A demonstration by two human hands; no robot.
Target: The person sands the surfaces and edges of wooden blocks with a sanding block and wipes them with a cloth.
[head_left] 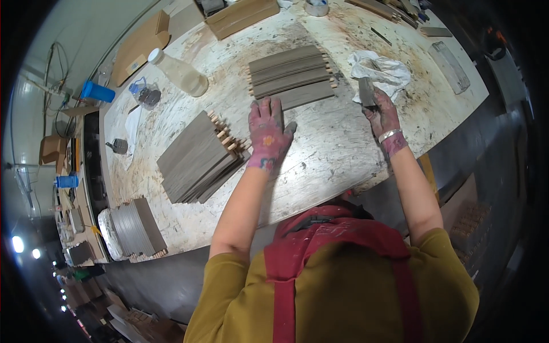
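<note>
My left hand (pixel 267 134), in a stained pink flowered glove, lies palm down with its fingers stretched out. Its fingertips meet the near left edge of a row of grey-brown wooden slats (pixel 291 74), which have pale dowel pegs along both ends. In its matching glove, my right hand (pixel 383 114) grips a small flat grey block (pixel 366 91), whose exact kind I cannot make out. Just behind that block is a crumpled white cloth (pixel 392 73). Left of my left hand, a fanned stack of similar slats (pixel 197 157) has its pegs turned toward my wrist.
Toward the back left stand a milky plastic bottle (pixel 182 74), a small clear bottle (pixel 147 96) and a blue container (pixel 97 91). Another slat stack (pixel 137 228) sits at the front left corner. A cardboard box (pixel 243 17) is at the back; a grey bar (pixel 449 67) lies far right.
</note>
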